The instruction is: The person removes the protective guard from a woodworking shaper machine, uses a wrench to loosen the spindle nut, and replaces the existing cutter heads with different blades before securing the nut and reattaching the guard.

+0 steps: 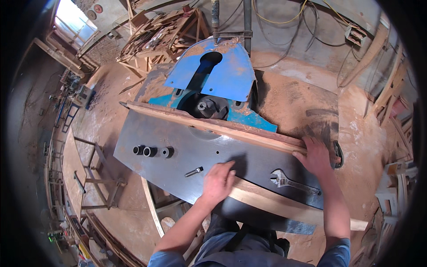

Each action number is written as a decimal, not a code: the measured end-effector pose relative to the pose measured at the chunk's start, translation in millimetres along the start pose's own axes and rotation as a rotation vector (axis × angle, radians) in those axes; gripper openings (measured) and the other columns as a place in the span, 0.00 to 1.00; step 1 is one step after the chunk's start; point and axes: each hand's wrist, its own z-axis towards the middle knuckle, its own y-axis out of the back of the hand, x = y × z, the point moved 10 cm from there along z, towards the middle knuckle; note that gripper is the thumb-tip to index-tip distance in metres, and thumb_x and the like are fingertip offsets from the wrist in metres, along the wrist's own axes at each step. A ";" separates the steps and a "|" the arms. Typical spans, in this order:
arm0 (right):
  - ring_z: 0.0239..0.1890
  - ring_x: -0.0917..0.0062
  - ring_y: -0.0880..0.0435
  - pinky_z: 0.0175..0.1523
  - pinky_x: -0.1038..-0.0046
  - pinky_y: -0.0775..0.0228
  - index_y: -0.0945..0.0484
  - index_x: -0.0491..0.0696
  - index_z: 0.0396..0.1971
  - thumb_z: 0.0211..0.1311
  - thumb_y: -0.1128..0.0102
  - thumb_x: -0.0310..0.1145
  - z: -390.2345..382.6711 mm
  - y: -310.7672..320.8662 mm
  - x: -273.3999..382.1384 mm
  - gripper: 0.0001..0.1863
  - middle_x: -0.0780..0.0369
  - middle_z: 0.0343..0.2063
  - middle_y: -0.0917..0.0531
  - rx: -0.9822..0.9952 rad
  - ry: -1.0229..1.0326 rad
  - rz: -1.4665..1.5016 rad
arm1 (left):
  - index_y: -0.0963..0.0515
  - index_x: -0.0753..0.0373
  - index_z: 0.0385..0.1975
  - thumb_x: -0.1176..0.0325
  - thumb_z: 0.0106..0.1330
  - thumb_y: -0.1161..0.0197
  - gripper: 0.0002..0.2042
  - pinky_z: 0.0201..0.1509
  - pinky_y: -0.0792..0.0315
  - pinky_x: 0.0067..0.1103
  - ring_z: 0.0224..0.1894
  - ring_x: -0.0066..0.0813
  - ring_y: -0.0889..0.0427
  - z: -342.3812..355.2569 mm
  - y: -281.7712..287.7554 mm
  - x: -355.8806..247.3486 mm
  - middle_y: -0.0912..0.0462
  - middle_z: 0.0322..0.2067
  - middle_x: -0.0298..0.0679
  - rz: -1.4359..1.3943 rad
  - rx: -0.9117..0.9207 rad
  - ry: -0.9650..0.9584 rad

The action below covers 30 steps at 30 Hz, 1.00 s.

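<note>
A steel machine table [147, 124] bears a blue guard [227, 75] with a dark cutter head [207, 107] below it. My left hand [219, 180] is closed on the near end of a pale curved board [275, 200] along the front edge. My right hand [315, 155] grips the right end of a long wooden fence strip [258, 137] lying before the cutter. An adjustable wrench [296, 184] lies left of my right forearm. A bolt [194, 171] and three metal collars [149, 151] rest to the left of my left hand.
A pile of offcut wood [155, 35] stands at the back left, wooden frames [98, 180] at the left. Cables [289, 22] and a wall box [356, 35] are at the back. Sawdust [289, 102] covers the surface right of the guard; timber [387, 89] leans at the right.
</note>
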 end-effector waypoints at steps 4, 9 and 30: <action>0.43 0.53 0.19 0.48 0.55 0.27 0.22 0.43 0.41 0.54 0.31 0.46 -3.8 6.4 11.3 0.23 0.51 0.38 0.18 -0.090 -0.064 0.013 | 0.21 0.65 0.47 0.72 0.62 0.37 0.13 0.48 0.24 0.34 0.43 0.46 0.19 -32.5 48.5 75.9 0.17 0.39 0.47 0.080 -0.060 0.054; 0.39 0.54 0.19 0.44 0.56 0.28 0.21 0.43 0.29 0.55 0.32 0.45 -42.4 -1.9 22.7 0.18 0.52 0.30 0.19 -0.111 -0.235 -0.030 | 0.21 0.63 0.48 0.71 0.64 0.38 0.13 0.46 0.24 0.36 0.43 0.48 0.19 -62.7 97.7 164.8 0.18 0.38 0.48 0.070 -0.062 0.212; 0.48 0.51 0.19 0.55 0.59 0.29 0.24 0.34 0.48 0.71 0.51 0.37 134.9 -66.2 265.3 0.20 0.44 0.43 0.19 0.029 -0.131 0.660 | 0.23 0.73 0.47 0.69 0.66 0.48 0.16 0.59 0.29 0.40 0.52 0.59 0.22 199.7 58.8 174.4 0.20 0.47 0.62 0.166 0.434 0.130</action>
